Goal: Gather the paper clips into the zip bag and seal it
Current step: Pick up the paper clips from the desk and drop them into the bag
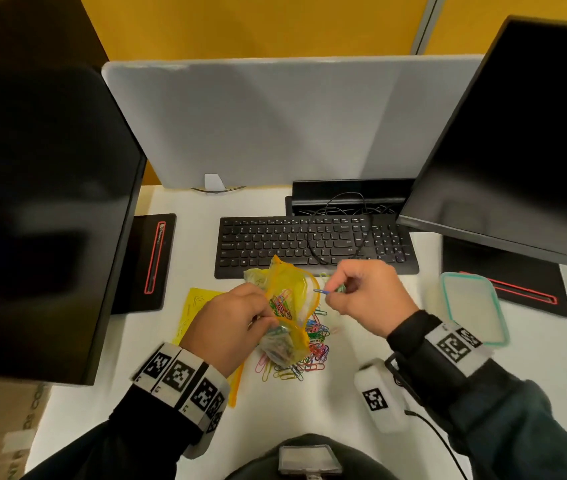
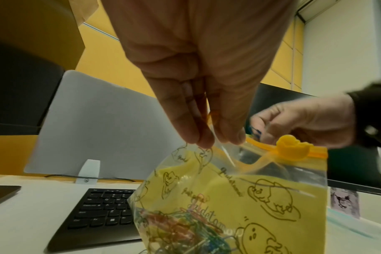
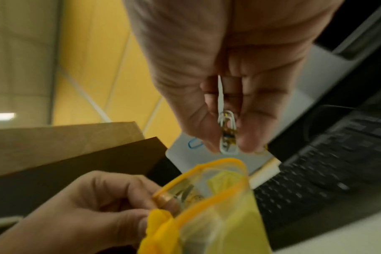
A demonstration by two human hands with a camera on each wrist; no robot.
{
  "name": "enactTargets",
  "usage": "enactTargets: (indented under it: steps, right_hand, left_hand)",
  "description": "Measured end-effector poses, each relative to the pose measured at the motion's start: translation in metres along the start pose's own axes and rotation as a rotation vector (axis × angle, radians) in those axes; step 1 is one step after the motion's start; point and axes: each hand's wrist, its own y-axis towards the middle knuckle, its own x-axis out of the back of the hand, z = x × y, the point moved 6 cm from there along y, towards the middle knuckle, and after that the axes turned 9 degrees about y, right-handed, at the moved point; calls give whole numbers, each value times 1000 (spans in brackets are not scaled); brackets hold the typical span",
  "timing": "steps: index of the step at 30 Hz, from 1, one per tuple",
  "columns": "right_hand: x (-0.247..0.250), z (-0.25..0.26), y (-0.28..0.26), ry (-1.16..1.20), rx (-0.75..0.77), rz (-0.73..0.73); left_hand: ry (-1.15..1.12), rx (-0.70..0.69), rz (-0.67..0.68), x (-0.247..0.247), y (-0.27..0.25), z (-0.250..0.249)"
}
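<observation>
Above the pile (image 1: 304, 355), left hand (image 1: 230, 325) pinches the bag (image 1: 290, 306) rim to keep its mouth gaping (slider unzipped); right hand (image 1: 361, 292) pinches clips (image 3: 227, 135) for dropping in.

Left hand (image 2: 202, 96) is pinching the top edge of the zip bag (image 2: 239, 194), holding its mouth open. Colored paper clips (image 2: 180, 228) are lying in the bag's bottom. Yellow slider (image 2: 290, 148) is sitting at the right end. Right hand (image 2: 305, 123) is hovering just behind, pinching something blue. Keyboard (image 2: 102, 211) is lying on the surface (image 2: 24, 223).
</observation>
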Motion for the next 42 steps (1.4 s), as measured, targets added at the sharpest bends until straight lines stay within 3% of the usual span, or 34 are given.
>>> enactTargets:
  steps: [4,8,12,15,18,20,22,23,25,34,42]
  right_hand:
    - [-26,33,5,-389,75,243]
    - [-44,38,10,-425,62,308]
    - [-40,44,13,-283,119,223]
    - [-19,38,16,-81,152,6]
    - [-4,-1,17,80,58,-167]
    - [-15,-40,12,-14,-133,-75]
    - [-41,-80,-3,-252,-309,173]
    - [-54,-93,-11,-352,-335,287]
    - [-72,-105,-19,-463,-298,373]
    - [-82,-93,4,-542,-134,288]
    - [-73,-94,-1,-590,-167,272]
  left_hand:
    - [-2,-41,26,-3,2,-10]
    - [21,-55,46,-7,1,-14]
    - [1,-34,38,-5,1,-10]
    - [-17,-21,8,0,0,-6]
    - [-24,15,-25,5,-2,2]
    - [-26,37,-52,8,-3,8]
    - [-34,53,-69,11,-5,12]
    - [-35,60,-71,12,-6,14]
    - [-21,67,-68,12,-8,15]
    - [-43,37,-26,-1,-7,9]
    - [4,19,-20,-3,-2,7]
